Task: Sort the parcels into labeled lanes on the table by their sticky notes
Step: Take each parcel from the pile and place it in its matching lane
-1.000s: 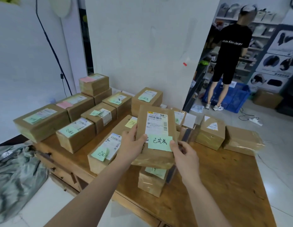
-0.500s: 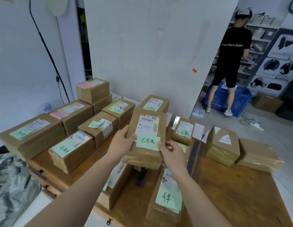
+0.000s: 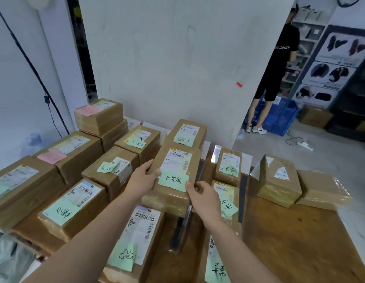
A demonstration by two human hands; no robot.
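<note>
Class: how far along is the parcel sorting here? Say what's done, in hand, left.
Done: rows of noted parcels line the table. In hand: left hand and right hand hold a green-note parcel over the middle row. Left: setting it down; two parcels at right show no sticky note.

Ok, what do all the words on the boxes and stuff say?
"已完成": green note on the held parcel.
"已完成": second note on the back box.
"异常": third note on the right box.
"处理中": fourth note on the near left box.
"Jean", partly hidden: black T-shirt.
Printed shipping labels: too small to read.
</note>
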